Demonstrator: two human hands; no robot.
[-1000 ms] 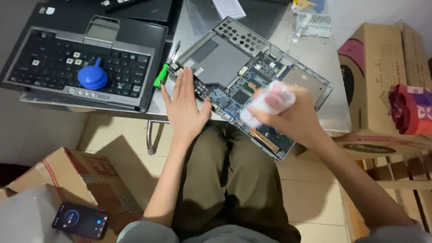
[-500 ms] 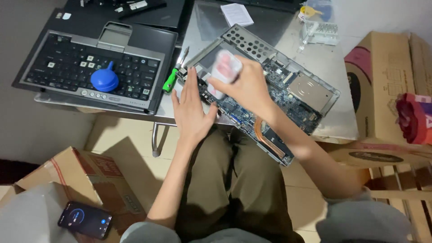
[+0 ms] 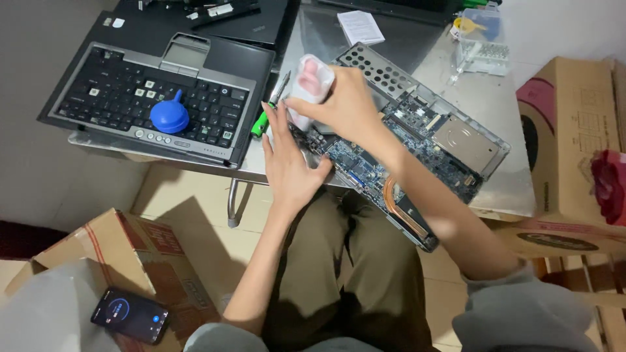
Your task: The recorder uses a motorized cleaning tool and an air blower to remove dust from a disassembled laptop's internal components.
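Right hand: the right hand (image 3: 349,107) has its fingers closed around a white and pink cloth (image 3: 310,83), pressing it on the upper-left corner of the opened laptop chassis (image 3: 417,140).
Left hand: the left hand (image 3: 287,163) lies flat, fingers spread and holding nothing, palm down on the near-left edge of the chassis, just at 7 o'clock from the cloth.
Cloth: bunched into a wad, at the chassis corner nearest the screwdriver, partly covered by the right hand's fingers.
Chassis: lies skewed on the grey tabletop (image 3: 502,117), its blue circuit board (image 3: 365,166) bare, a copper heat pipe (image 3: 398,205) at its near end overhanging the tabletop edge, a silver drive (image 3: 466,143) at 3 o'clock from the board.
Screwdriver: a green-handled screwdriver (image 3: 264,120) lies just left of the left hand's fingertips, tip pointing to 1 o'clock.
Second laptop: a grey and black laptop keyboard (image 3: 163,104) sits at 9 o'clock from the hands, well apart, with a blue rubber air blower (image 3: 169,116) standing on its keys.
Far tabletop: a white paper slip (image 3: 360,26) lies at 12 o'clock from the cloth.
Floor side: a smartphone (image 3: 129,315) with a lit screen rests on a cardboard box (image 3: 140,257) at 7 o'clock; another cardboard box (image 3: 570,150) stands at 3 o'clock.
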